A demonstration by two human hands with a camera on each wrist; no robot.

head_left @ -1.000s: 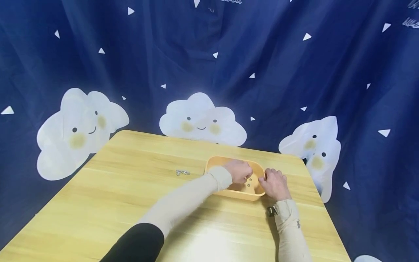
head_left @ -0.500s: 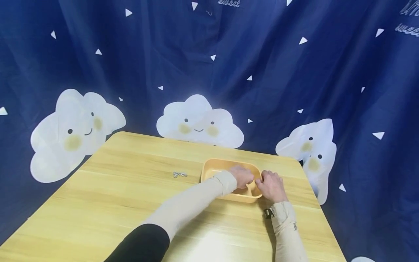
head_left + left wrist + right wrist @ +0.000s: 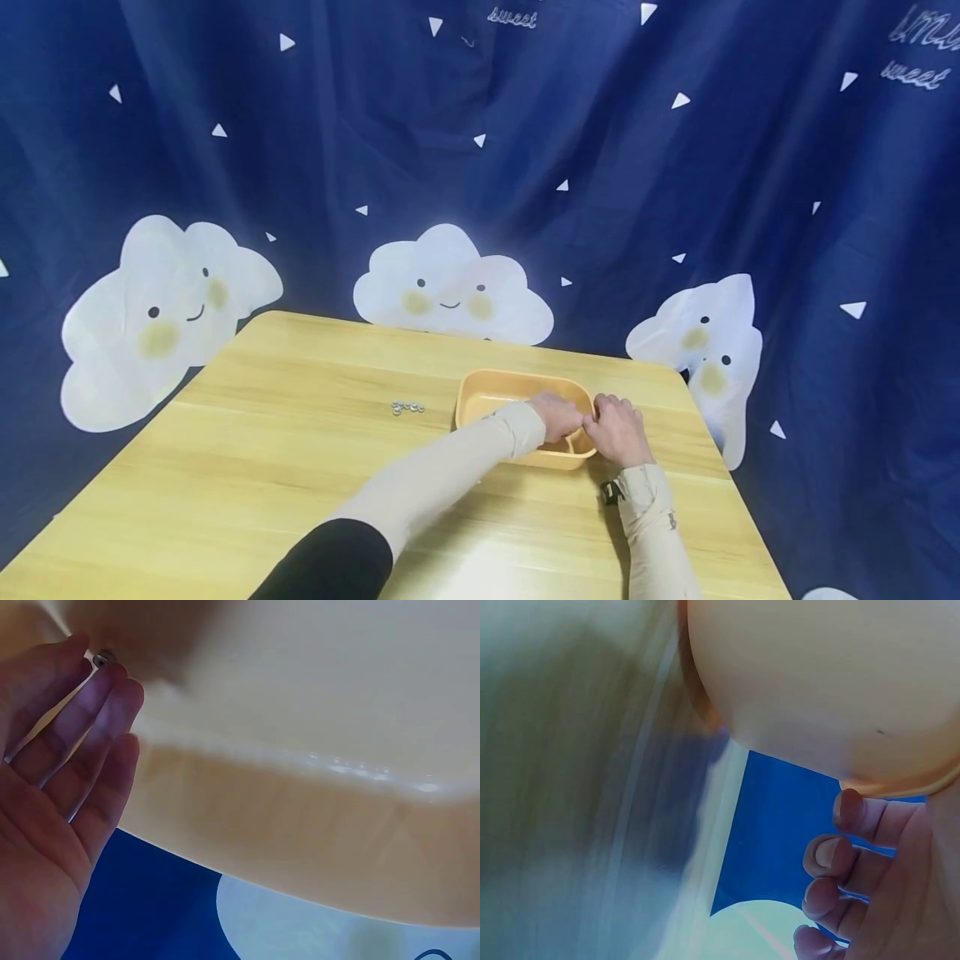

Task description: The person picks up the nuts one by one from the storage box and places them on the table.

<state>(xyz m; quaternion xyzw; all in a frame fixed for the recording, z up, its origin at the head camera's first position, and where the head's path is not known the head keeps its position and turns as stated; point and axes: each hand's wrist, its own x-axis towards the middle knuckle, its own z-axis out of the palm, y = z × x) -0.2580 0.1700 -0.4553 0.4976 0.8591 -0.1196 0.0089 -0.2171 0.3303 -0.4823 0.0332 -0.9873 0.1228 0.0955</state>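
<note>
My left hand [image 3: 557, 416] reaches into a yellow-orange plastic box [image 3: 472, 407], near its right end. At its fingertips, between thumb and fingers, shows a small silvery metal nut [image 3: 103, 658]; the other fingers lie lightly bent along the box's inside. With my right hand [image 3: 619, 430] I hold the box's right end. In the right wrist view the fingers [image 3: 832, 853] of that hand are curled outside the box wall [image 3: 802, 690], and the thumb is hidden. Left of the box, several more small metal nuts [image 3: 407, 407] lie in a loose group on the table.
The box stands on a wood-grain table [image 3: 285, 467], toward its far right. Behind the table hangs a dark blue curtain [image 3: 420, 108] with white clouds. A dark wrist strap [image 3: 612, 492] shows at my right cuff.
My left hand has moved slightly right and nearer the box's right end, covering the small nuts seen inside earlier. The right hand keeps its hold; the view has shifted a little.
</note>
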